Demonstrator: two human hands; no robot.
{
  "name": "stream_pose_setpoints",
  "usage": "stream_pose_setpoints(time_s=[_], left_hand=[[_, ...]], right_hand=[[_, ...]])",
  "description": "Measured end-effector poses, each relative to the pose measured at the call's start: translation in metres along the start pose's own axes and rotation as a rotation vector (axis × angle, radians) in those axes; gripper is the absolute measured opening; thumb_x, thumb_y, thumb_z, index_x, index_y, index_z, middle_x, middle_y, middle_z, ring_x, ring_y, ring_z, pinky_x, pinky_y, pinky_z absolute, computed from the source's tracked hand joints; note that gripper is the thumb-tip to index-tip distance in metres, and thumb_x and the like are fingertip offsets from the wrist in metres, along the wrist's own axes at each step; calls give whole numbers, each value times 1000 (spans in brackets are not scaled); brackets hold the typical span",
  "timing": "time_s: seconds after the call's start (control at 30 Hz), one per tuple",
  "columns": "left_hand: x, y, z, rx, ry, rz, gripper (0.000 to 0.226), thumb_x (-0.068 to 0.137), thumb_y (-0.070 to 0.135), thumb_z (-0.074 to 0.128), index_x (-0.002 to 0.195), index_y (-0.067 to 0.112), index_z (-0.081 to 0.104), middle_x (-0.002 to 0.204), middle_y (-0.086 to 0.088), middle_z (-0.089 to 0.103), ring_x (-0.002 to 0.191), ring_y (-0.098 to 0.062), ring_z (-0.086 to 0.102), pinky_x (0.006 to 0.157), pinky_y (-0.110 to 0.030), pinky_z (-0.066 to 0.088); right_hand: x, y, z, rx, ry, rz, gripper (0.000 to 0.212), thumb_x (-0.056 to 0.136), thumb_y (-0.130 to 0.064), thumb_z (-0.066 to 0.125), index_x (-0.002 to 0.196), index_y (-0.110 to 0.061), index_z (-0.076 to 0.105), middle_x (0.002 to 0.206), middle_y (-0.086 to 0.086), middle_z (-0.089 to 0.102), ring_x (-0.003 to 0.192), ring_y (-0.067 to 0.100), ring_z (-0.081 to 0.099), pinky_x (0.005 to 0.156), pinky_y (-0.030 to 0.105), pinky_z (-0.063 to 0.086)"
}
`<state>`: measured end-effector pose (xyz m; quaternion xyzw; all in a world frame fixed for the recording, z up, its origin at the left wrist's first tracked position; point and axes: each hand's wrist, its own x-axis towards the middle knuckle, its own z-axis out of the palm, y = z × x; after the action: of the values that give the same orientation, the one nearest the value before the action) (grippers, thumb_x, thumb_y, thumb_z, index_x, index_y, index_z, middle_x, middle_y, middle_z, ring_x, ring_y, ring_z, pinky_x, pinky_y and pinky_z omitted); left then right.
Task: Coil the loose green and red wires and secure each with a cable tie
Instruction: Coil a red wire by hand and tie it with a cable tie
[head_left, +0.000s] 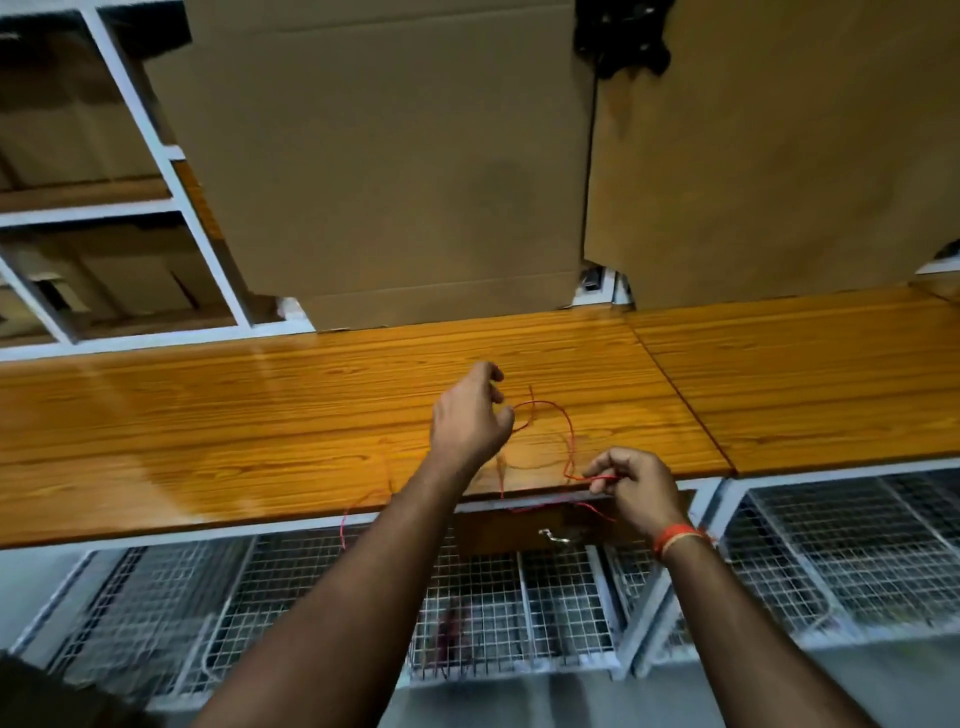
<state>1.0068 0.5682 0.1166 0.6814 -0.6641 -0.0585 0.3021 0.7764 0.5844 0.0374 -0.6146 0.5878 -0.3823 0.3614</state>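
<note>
Red wire (563, 431) is being pinched by right hand (636, 493) at wooden shelf (260, 415) front edge, left hand (470, 421) loosely curled above it, grip unclear; slack overhanging that edge risks being snagged.

1. Glossy wooden benchtop (260, 426) on a white metal frame, seam at right.
2. Red wire (563, 421) looped on it, trailing over the front edge.
3. Cardboard sheets (384, 171) stand along the back.

Dim, motion-blurred, glare on tabletop (208, 415)
</note>
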Motion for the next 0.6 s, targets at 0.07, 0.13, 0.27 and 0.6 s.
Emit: stream_pose_setpoints(time_s=[0.07, 0.13, 0.27, 0.6], left_hand=[[10, -2, 20, 193, -205, 41, 61, 89, 37, 75, 143, 29, 47, 144, -3, 47, 131, -25, 42, 103, -40, 45], [12, -11, 39, 273, -314, 34, 58, 93, 39, 71, 145, 29, 48, 153, -6, 37, 138, -28, 32, 110, -41, 40], [10, -30, 52, 160, -269, 29, 24, 104, 31, 56, 121, 20, 70, 139, -5, 53, 129, -26, 44, 103, -36, 44], [23, 6, -8, -766, -553, 80, 25, 111, 25, 45, 97, 8, 58, 73, 2, 52, 56, -10, 40, 53, -25, 36]], right_hand=[[0, 3, -1, 16, -6, -11, 51, 77, 26, 47, 75, -18, 73, 67, -4, 73, 72, 12, 71, 76, 29, 53], [0, 5, -1, 40, -18, -15, 51, 78, 25, 46, 77, -17, 74, 70, -3, 74, 74, 13, 72, 76, 30, 54], [-3, 5, -1, 133, -63, -14, 52, 79, 28, 42, 84, -13, 73, 70, 2, 73, 70, 9, 69, 71, 26, 50], [7, -37, 21, 188, 58, -175, 52, 94, -20, 73, 138, -27, 48, 131, -15, 57, 122, 0, 53, 95, 20, 45]])
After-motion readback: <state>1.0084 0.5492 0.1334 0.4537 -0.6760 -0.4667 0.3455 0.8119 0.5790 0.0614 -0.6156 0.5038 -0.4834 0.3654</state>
